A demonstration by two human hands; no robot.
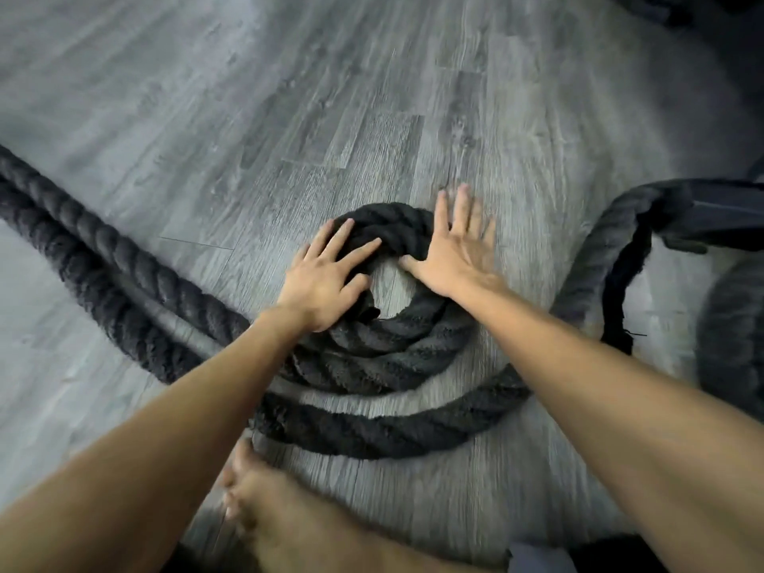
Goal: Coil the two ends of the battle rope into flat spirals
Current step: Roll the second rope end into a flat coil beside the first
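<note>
A thick black battle rope lies on the grey wood-look floor, its end wound into a small flat coil [384,337] with an open centre. My left hand [326,279] rests flat on the coil's left side, fingers spread over the rope. My right hand [450,250] presses with straight fingers on the coil's right side, thumb at the inner rim. An outer turn of rope [372,436] curves loosely round the front of the coil. Two straight runs of the rope [103,258] stretch away to the upper left.
More rope [599,262] arcs up at the right toward a dark piece of equipment [711,217]. Another dark rope mass [731,337] sits at the right edge. My bare foot [256,506] stands on the floor just in front of the coil.
</note>
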